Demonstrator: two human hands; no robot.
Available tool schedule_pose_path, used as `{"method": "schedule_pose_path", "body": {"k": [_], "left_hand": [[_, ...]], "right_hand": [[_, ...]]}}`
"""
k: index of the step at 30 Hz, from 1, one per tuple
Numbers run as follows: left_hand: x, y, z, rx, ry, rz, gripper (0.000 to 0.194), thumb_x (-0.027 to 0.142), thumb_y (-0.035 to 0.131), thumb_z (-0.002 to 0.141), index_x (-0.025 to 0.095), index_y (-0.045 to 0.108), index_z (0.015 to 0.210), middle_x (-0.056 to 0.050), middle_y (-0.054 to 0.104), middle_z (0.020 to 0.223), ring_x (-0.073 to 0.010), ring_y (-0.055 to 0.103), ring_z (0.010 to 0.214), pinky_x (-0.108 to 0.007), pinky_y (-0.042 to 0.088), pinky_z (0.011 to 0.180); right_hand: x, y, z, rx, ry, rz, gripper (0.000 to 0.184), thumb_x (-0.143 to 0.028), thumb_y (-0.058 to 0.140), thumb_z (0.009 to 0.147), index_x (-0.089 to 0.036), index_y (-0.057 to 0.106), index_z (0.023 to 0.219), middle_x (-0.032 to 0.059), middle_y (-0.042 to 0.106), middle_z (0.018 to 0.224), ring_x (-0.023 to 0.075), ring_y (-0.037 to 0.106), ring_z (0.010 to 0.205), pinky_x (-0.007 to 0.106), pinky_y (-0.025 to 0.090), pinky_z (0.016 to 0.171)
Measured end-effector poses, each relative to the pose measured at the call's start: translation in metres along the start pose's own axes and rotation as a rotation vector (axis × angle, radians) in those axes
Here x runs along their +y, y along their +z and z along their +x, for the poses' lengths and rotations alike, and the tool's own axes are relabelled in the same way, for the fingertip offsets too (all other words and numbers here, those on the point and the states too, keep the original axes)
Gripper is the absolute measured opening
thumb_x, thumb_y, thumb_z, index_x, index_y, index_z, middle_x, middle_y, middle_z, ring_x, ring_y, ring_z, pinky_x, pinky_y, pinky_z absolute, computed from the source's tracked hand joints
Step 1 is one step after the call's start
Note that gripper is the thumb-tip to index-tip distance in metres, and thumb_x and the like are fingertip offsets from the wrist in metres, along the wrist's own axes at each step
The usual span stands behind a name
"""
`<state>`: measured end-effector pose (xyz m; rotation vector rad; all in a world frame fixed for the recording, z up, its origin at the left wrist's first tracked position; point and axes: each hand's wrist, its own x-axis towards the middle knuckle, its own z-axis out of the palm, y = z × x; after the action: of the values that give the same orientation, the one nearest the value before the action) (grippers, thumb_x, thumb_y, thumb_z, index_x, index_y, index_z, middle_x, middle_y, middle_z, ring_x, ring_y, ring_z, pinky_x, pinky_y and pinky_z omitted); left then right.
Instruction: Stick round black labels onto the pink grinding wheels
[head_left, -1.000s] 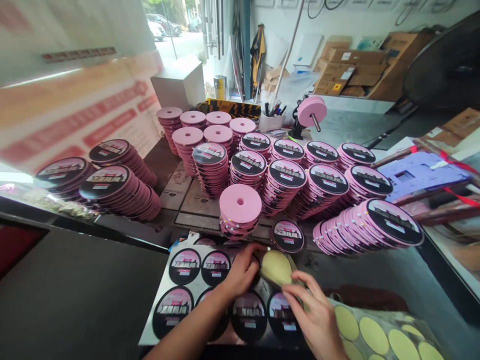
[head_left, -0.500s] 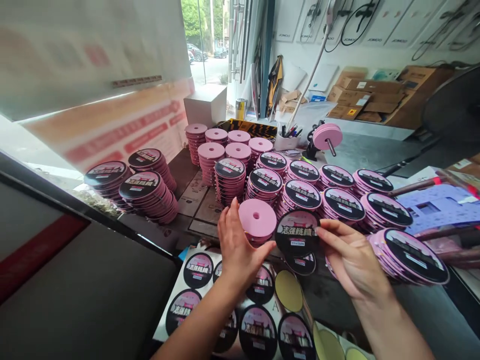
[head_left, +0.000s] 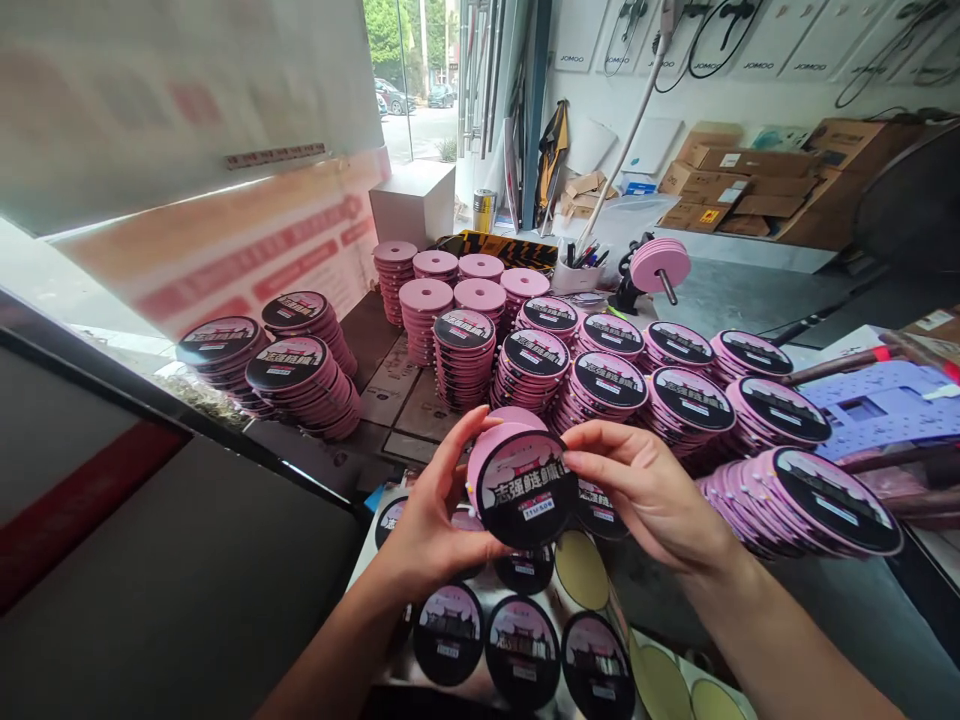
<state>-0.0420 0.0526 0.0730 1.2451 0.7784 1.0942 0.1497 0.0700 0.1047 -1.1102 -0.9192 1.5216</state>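
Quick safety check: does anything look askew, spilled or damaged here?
The labelled pink stack at front right looks askew: it leans and fans out sideways, whereas the plain pink stacks at the back stand straighter. No spill or damage stands out.

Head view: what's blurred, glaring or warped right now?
Head view: the round label between the left hand and right hand reads fairly sharply; the banner at upper left is smeared and faded; the street outside looks washed out; the sticker sheet has a silvery sheen; the lower-right stack looks stretched, probably lens distortion.
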Motion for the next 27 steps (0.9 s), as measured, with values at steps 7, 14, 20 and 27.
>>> {"method": "schedule_pose_path", "body": {"k": [7, 14, 20, 27], "left_hand": [[-0.015, 0.003, -0.012, 0.056, -0.152, -0.420, 0.080, 0.012, 0.074, 0.059, 0.029, 0.042, 0.130, -0.006, 0.056, 0.125, -0.0250, 0.053, 0.111, -0.033, 0.046, 0.090], [-0.025, 0.012, -0.027, 0.084, -0.335, -0.643, 0.083, 0.000, 0.059, 0.057, 0.037, 0.040, 0.129, -0.002, 0.050, 0.130, -0.0204, 0.060, 0.093, -0.032, 0.054, 0.072], [-0.030, 0.019, -0.028, 0.118, -0.368, -0.650, 0.085, -0.001, 0.057, 0.052, 0.035, 0.041, 0.128, -0.003, 0.051, 0.128, -0.0214, 0.057, 0.097, -0.032, 0.052, 0.075], [-0.030, 0.026, -0.029, 0.158, -0.383, -0.614, 0.088, 0.002, 0.066, 0.052, 0.034, 0.039, 0.129, -0.004, 0.052, 0.127, -0.0260, 0.052, 0.110, -0.033, 0.050, 0.080]], "right_hand": [[0.018, 0.011, -0.006, 0.084, -0.007, 0.034, 0.025, -0.029, 0.083, 0.048, -0.017, 0.070, 0.066, 0.0002, 0.066, 0.060, 0.0082, 0.055, 0.050, 0.018, 0.044, 0.049], [0.030, 0.010, -0.013, 0.140, 0.027, 0.030, 0.027, -0.029, 0.083, 0.046, -0.016, 0.070, 0.066, 0.0002, 0.066, 0.061, 0.0073, 0.052, 0.047, 0.018, 0.043, 0.046], [0.044, 0.005, -0.018, 0.248, -0.008, 0.019, 0.025, -0.028, 0.083, 0.047, -0.017, 0.070, 0.065, 0.0004, 0.066, 0.061, 0.0090, 0.053, 0.051, 0.020, 0.043, 0.048], [0.057, 0.002, -0.024, 0.287, -0.053, 0.011, 0.022, -0.028, 0.082, 0.050, -0.018, 0.070, 0.065, 0.0010, 0.067, 0.063, 0.0107, 0.056, 0.056, 0.022, 0.046, 0.055]]}}
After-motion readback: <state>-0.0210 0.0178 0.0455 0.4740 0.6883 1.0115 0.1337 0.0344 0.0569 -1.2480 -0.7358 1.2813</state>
